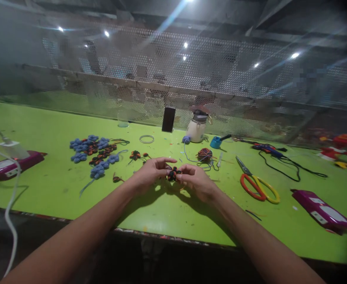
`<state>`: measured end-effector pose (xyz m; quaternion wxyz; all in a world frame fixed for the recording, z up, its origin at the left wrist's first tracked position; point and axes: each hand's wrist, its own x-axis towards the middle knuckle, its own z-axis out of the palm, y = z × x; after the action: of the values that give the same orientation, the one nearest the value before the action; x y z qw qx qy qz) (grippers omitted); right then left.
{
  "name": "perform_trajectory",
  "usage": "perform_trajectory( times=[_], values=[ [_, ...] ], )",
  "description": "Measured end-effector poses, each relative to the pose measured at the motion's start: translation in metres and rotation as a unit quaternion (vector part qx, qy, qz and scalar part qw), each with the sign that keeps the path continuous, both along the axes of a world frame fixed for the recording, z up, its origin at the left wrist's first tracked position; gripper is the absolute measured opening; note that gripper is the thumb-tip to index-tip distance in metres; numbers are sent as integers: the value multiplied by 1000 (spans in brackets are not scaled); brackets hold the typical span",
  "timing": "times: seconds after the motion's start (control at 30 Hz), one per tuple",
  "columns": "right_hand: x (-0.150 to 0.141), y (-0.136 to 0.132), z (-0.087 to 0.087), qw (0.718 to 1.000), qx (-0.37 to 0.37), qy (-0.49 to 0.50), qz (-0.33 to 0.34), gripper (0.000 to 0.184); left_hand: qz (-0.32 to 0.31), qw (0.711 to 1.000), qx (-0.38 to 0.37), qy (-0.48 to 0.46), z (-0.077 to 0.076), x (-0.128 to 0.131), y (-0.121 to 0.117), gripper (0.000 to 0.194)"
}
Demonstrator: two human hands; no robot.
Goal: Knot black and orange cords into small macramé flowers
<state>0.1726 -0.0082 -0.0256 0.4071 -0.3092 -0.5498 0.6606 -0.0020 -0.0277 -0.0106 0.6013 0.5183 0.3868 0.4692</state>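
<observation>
A small black-and-orange yarn flower (pixel 172 173) is held between both hands, above the front middle of the green table. My left hand (pixel 153 170) pinches it from the left, thumb and fingertips closed on its edge. From the right, my right hand (pixel 197 180) grips the opposite edge with thumb and index finger. Just beyond the hands lie another dark orange flower (pixel 135 155) and a ball of multicoloured yarn (pixel 204 154). A group of blue yarn flowers (pixel 98 170) mixed with dark orange ones spreads to the left.
Scissors (pixel 252 181) with red and yellow handles lie to the right, near a purple power strip (pixel 323 211). Another purple strip (pixel 2 169) with a white plug sits far left. Behind stand a jar (pixel 196 128), a phone (pixel 168 119), a blue pot (pixel 215 142) and a glue gun (pixel 269 150).
</observation>
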Motion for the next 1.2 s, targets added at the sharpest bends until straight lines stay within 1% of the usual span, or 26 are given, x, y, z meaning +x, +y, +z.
perform_trajectory(
  times=[0.13, 0.2, 0.27, 0.37, 0.5, 0.57, 0.63, 0.67, 0.7, 0.73, 0.77, 0.83, 0.87, 0.9, 1.03, 1.13, 1.2],
  values=[
    [-2, -2, 1, 998, -53, 39, -6, 17, -6, 1000, 8, -16, -3, 2, 1, 38],
    [-3, -3, 2, 997, -69, 43, -10, 21, -14, 999, -10, -37, -2, 2, 0, 40],
    [-4, -2, 1, 995, -81, 49, -13, 25, -7, 997, -42, -60, 1, 0, 0, 38],
    [-3, -1, 0, 994, -95, 57, -15, 24, 40, 995, -76, -60, 4, -5, 1, 28],
    [1, 1, 0, 993, -95, 65, 8, 21, 88, 993, -76, -27, 5, -10, 5, 24],
    [2, 1, 2, 993, -91, 65, 22, 21, 133, 989, -60, 1, 6, -12, 7, 24],
    [3, 0, 4, 994, -87, 64, 30, 22, 177, 983, -27, 29, 8, -14, 7, 26],
    [4, 0, 5, 994, -85, 64, 31, 23, 182, 982, -7, 38, 10, -15, 6, 28],
    [4, -1, 5, 994, -82, 64, 33, 24, 171, 984, 10, 42, 11, -15, 5, 30],
    [4, -1, 5, 994, -79, 64, 36, 25, 140, 989, 20, 42, 12, -15, 4, 32],
    [4, -1, 5, 994, -77, 64, 41, 26, 97, 994, 20, 42, 12, -15, 3, 33],
    [4, -1, 5, 994, -72, 63, 52, 26, 8, 999, -6, 42, 13, -13, 1, 34],
    [3, -1, 4, 994, -69, 63, 53, 26, -23, 999, -22, 41, 12, -12, 0, 33],
    [3, -1, 4, 995, -65, 63, 49, 25, -42, 998, -34, 41, 12, -12, -1, 33],
    [4, 0, 4, 996, -66, 59, 21, 22, -60, 996, -48, 54, 13, -13, -1, 26],
    [5, 0, 4, 996, -71, 55, 22, 23, -73, 994, -77, 39, 13, -15, 1, 20],
    [4, -1, 6, 995, -71, 58, 29, 24, -63, 994, -81, 34, 11, -15, 2, 19]
  ],
)
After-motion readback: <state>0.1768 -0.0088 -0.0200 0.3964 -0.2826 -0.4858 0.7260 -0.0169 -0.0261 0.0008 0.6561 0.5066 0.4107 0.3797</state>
